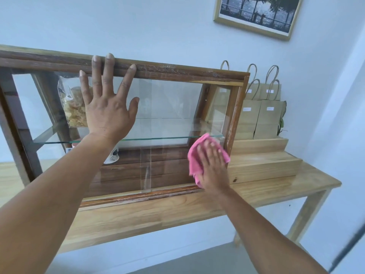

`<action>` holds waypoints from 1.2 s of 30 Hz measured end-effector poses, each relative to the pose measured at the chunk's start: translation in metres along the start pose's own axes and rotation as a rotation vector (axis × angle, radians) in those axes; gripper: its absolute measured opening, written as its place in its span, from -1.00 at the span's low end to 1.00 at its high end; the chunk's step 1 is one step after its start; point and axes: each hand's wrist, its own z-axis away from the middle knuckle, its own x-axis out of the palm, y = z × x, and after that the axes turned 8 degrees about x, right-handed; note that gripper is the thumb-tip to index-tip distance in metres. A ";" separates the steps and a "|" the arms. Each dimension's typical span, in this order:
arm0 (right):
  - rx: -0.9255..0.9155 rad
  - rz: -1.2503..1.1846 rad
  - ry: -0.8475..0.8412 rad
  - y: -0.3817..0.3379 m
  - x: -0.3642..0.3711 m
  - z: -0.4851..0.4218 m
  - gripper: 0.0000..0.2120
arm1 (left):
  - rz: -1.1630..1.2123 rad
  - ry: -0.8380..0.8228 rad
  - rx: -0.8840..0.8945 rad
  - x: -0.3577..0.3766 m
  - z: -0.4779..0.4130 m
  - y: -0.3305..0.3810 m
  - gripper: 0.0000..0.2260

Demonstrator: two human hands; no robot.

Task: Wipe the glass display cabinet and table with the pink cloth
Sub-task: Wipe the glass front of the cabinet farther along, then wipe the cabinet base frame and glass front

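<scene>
Wooden table (177, 212) bears cabinet (177, 71) against pale wall (138, 26).

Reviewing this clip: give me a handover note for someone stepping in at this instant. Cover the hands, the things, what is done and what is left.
Left hand: flat, fingers spread, braced on the cabinet front glass and top rail.
Right hand: flat, pressing the pink cloth on the glass at its lower right corner.
Done: wiping is under way; how much glass is clean cannot be told.
Left: any unwiped glass, then the table.
</scene>
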 end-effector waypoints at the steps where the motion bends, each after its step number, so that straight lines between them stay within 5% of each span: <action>1: 0.124 -0.059 0.052 -0.003 -0.012 -0.022 -0.12 | 0.000 0.004 0.001 0.000 0.000 0.000 -0.37; 5: 0.326 -0.337 0.271 -0.055 -0.061 -0.111 -0.35 | -0.019 -0.003 0.003 0.001 0.000 -0.002 -0.38; 10: -0.295 -0.103 0.201 -0.121 -0.034 -0.073 -0.35 | -0.016 -0.027 0.068 -0.007 0.002 -0.008 -0.38; 12: -0.407 -0.069 0.150 -0.104 -0.021 -0.050 -0.32 | -0.027 -0.037 0.106 -0.014 0.004 -0.019 -0.35; 14: -0.312 -0.053 0.140 -0.072 -0.020 -0.044 -0.29 | -0.033 -0.040 0.078 -0.021 0.008 -0.035 -0.33; 19: 0.400 -0.364 0.294 -0.058 -0.060 -0.106 -0.32 | -0.069 -0.073 0.012 -0.039 0.032 -0.087 -0.33; 21: 0.425 -0.496 0.364 -0.097 -0.076 -0.133 -0.30 | -0.114 -0.127 0.029 -0.042 0.046 -0.105 -0.33; 27: -0.271 -0.170 0.332 -0.205 -0.077 -0.119 -0.39 | -0.157 -0.178 0.039 -0.050 0.077 -0.135 -0.36; 33: -0.412 -0.096 0.459 -0.223 -0.078 -0.152 -0.40 | -0.176 -0.132 0.096 -0.053 0.077 -0.162 -0.39; 36: -0.506 -0.082 0.320 -0.227 -0.045 -0.104 -0.41 | -0.164 -0.130 0.135 -0.050 0.081 -0.167 -0.40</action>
